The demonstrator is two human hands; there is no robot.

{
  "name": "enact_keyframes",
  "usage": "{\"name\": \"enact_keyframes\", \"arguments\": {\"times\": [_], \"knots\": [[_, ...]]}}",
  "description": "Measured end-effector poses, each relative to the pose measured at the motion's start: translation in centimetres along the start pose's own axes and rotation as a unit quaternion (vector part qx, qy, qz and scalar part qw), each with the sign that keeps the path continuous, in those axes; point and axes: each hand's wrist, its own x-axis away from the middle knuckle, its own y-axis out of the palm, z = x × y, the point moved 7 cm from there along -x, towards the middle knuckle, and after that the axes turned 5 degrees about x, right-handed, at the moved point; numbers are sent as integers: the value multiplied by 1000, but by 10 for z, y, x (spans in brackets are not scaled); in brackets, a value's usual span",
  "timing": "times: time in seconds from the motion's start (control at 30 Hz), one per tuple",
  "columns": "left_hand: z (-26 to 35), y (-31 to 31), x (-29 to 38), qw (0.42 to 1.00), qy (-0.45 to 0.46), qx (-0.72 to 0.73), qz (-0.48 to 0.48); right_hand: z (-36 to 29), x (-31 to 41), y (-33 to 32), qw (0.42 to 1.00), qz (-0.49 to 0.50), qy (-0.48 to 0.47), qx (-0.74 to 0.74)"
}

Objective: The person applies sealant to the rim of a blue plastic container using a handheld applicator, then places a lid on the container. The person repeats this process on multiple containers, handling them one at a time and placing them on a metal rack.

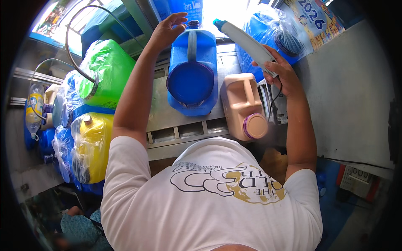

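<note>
A translucent blue water jug (pixel 193 44) stands upright before me on a metal counter, with a wide round blue lid (pixel 191 83) facing me and a small dark cap (pixel 193 24) on its far top. My left hand (pixel 168 31) is raised beside that cap, its fingers bent and apart, holding nothing I can see. In my right hand (pixel 281 70) is a long white corded tool (pixel 248 40), possibly a heat gun, gripped by its lower end. Its teal tip points up and left, apart from the blue jug. A beige plastic jug (pixel 241 97) with a round lid stands nearer my chest.
At left, plastic-wrapped green (pixel 108 72) and yellow (pixel 97 144) containers stand among several blue ones. A bagged blue container (pixel 267 37) stands behind my right hand. A black power cord (pixel 275 100) hangs from the tool. Another person's patterned sleeve (pixel 78 227) shows at lower left.
</note>
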Motion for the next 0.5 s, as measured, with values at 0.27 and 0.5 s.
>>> {"name": "enact_keyframes", "arguments": {"times": [0.27,0.5], "knots": [[93,58,122,943,117,-269,-159,30,95,-23,998,48,38,-7],[101,82,139,909,83,-354,-201,45,132,-12,997,15,69,-22]]}}
